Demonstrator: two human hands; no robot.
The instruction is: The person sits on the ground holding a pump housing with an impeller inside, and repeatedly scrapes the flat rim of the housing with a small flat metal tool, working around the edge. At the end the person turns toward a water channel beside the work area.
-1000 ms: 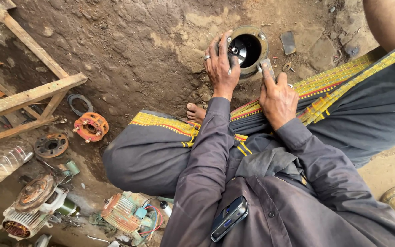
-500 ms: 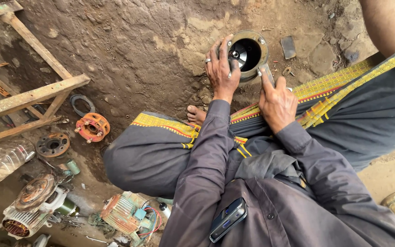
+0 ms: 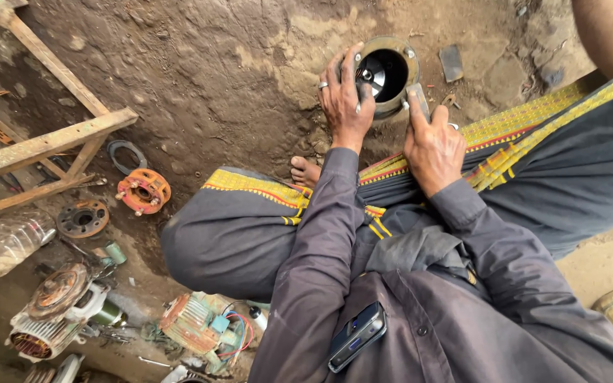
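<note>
Squatting on the dirt floor (image 3: 214,92), a person is steadying a round motor housing (image 3: 387,69): left hand (image 3: 345,99) gripping its rim, right hand (image 3: 431,142) pressing a flat tool (image 3: 418,99) against its edge, apparently mid-prying; careful leverage seems next.

Bare, lumpy dirt floor (image 3: 214,85) in daylight, weathered wooden frame (image 3: 44,142) at left.

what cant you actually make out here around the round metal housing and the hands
- Head view: the near rim of the round metal housing is covered by the left hand.
- The flat grey piece under the right hand: its lower end is hidden by the fingers.
- Parts deep inside the housing: too dark and small.
- Plastic bottle: cut off by the left edge.
</note>
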